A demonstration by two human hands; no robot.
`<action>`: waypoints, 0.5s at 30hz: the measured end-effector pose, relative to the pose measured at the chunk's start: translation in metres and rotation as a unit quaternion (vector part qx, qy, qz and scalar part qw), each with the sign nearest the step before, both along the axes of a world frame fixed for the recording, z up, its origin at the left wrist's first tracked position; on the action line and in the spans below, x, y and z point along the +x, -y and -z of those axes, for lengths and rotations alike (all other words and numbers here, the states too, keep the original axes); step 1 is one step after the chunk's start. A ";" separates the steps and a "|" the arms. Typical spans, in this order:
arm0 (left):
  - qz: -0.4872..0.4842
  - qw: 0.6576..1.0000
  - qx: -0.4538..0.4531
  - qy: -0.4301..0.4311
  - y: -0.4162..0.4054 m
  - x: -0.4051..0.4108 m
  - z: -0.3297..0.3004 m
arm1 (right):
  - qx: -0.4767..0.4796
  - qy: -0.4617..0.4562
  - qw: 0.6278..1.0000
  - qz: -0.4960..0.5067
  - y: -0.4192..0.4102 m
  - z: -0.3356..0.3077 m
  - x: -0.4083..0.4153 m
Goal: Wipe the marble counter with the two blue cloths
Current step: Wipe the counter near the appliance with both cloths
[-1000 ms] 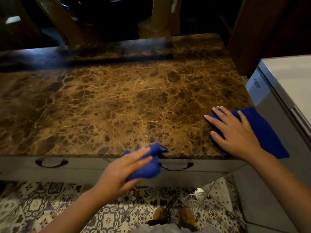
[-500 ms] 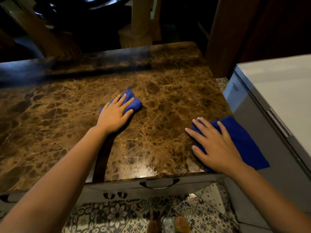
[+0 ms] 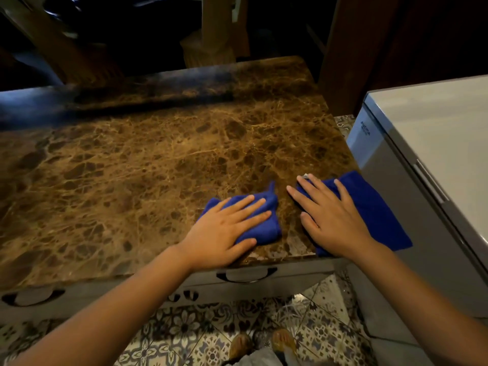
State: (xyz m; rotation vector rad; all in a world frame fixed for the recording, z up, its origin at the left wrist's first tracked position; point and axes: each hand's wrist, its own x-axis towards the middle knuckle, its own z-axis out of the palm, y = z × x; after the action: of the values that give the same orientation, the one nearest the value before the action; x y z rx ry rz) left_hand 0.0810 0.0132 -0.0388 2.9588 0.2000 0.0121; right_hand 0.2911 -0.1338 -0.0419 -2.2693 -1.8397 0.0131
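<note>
As the head camera looked down, the following was recorded from left to right.

Drawer fronts: a pale row of drawer fronts ran beneath the near edge of the counter, each with a dark curved handle; one handle sat directly below the two hands.

Marble counter: the brown, gold-veined marble counter filled the left and centre of the view; its far strip lay in shadow.

Left hand: the left hand lay palm down with fingers extended and slightly spread, pressing flat on its cloth; nothing was pinched or clenched.

Left blue cloth: the bunched left blue cloth sat on the marble near the front edge, partly covered by the fingers, with a small peak of fabric raised at its far corner.

Gap: a narrow strip of bare marble separated the two cloths; they were near each other but not touching.

Right hand: the right hand likewise lay open and flat, fingers splayed, bearing down on its cloth without gripping it.

Right blue cloth: the right blue cloth lay spread out flat at the counter's front right corner, its right portion overhanging the edge.

Grey appliance: a grey appliance with a flat pale top stood just beside the counter's right side.

Floor: patterned floor tiles showed below the drawers, with the toes of two shoes at the bottom edge.
</note>
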 end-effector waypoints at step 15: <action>0.132 0.991 0.029 0.021 0.027 -0.054 0.006 | 0.014 -0.133 0.990 -0.031 0.001 -0.007 0.006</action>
State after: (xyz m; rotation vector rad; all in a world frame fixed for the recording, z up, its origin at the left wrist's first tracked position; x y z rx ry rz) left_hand 0.0272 -0.0136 -0.0445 3.0140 -0.2019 0.0450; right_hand 0.2973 -0.1351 -0.0351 -2.0738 -1.7576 0.2854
